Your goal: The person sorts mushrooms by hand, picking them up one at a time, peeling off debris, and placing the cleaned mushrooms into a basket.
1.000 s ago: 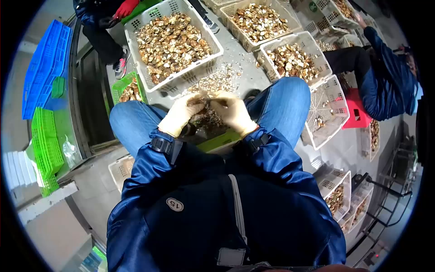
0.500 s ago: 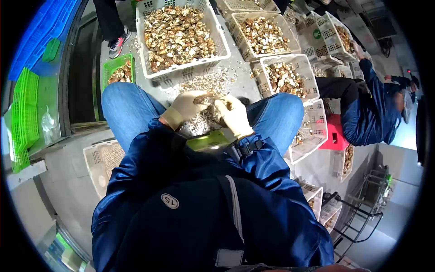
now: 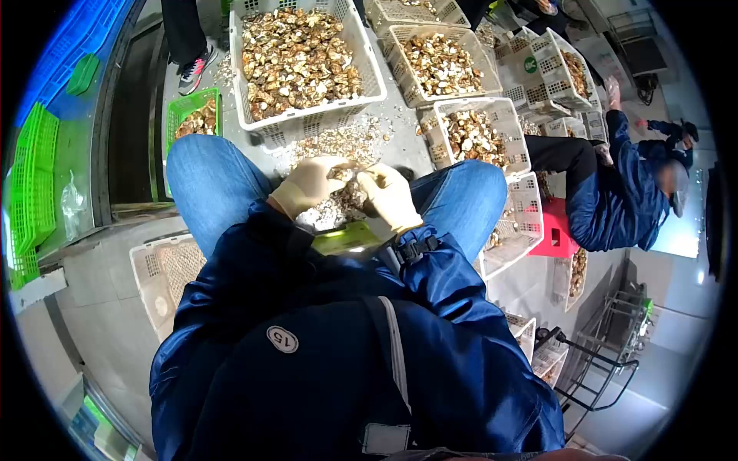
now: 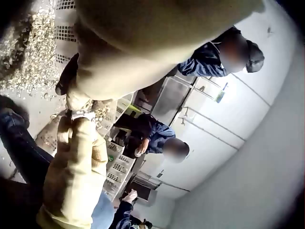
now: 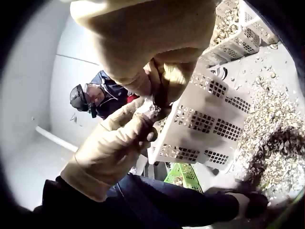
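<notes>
Both hands wear cream gloves and meet between the knees. In the head view the left hand (image 3: pixel 306 187) grips a small rough brown-and-white piece (image 3: pixel 339 177). The right hand (image 3: pixel 392 198) has its fingers curled in a pinch close beside it. In the right wrist view, a pale wet-looking piece (image 5: pixel 149 109) lies between the fingertips of the left hand (image 5: pixel 107 149), touching the right hand (image 5: pixel 147 43). Something dark, partly hidden, shows among the right fingers. The left wrist view shows the left hand (image 4: pixel 138 52) above the right hand (image 4: pixel 76 174), fingertips together.
Large white crate (image 3: pixel 311 117) of brown-and-white pieces stands ahead, more filled crates (image 3: pixel 511 173) to the right. Scattered bits (image 3: pixel 350 142) cover the floor. A green tray (image 3: pixel 346 239) sits below the hands, a red stool (image 3: pixel 555 230) at right. Other people are nearby.
The head view has tilted and shifted, so crates and people sit differently in it. Both hands stay together between the knees; the right fingers have turned slightly around the piece.
</notes>
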The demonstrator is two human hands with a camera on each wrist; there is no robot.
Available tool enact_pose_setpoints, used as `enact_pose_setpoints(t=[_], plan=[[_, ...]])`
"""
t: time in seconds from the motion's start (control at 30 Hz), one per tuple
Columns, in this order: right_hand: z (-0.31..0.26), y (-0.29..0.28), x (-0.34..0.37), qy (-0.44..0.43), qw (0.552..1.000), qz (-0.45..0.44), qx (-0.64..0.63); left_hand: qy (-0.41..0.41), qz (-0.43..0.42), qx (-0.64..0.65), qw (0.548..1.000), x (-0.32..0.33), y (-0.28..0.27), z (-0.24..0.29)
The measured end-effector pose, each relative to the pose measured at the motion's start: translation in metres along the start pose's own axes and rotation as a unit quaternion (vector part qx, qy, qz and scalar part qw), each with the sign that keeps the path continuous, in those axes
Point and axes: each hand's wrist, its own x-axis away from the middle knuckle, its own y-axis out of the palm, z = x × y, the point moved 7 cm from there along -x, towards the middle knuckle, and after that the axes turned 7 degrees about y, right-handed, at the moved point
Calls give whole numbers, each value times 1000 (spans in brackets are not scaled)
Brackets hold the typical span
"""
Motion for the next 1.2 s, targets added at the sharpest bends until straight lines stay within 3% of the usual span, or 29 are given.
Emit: enact_pose_setpoints(t=[0.1,0.17,0.2,0.3,0.33,0.43,0.47,0.6,0.7,0.73,0.83,0.87,0.97,1.0,1.1,1.13,1.2], plan=[[15,-3,-3,113,987,-44,-103,-28,-11,15,999,0,-3,0],[-9,-5,0,-40,998,5,-43,-11,-1,-10,1000,0,-4,-4],[3,-1,-1,-17,998,1,-57,1,-8,51,999,-2,-3,-4],[22,-1,-6,60,993,-21,-101,-89,-82,50,991,-1,3,-11],[26,-2,-7,87,989,-30,-116,-78,-59,54,994,-3,3,-14],[17,6,-5,22,988,-23,-152,-49,-41,85,994,-4,2,-11],[12,-1,-3,-5,999,-5,-44,-58,-72,50,994,-3,-1,-3],[24,-2,-8,98,985,-40,-137,-62,-70,69,993,-3,-2,0],[21,4,-6,-35,998,12,-54,-38,-4,64,997,0,7,-11],[-5,0,0,-40,998,-9,-52,-20,16,-13,1000,-2,-2,3],[25,4,-6,101,988,-36,-114,-45,0,2,999,-3,-4,8],[23,-4,-7,86,993,-18,-73,-25,7,-3,1000,-1,-4,8],[6,0,-2,6,997,-33,-64,-71,-6,15,997,-1,-5,10],[-2,1,0,-57,998,-4,-3,-2,30,-10,999,-1,-4,7],[13,-4,-5,38,998,-16,-38,-20,2,-42,999,-2,3,1],[24,0,-6,108,985,-31,-128,-41,-2,-31,999,-2,-1,6],[23,5,-5,63,991,-34,-112,-52,-11,-19,998,-3,-4,9]])
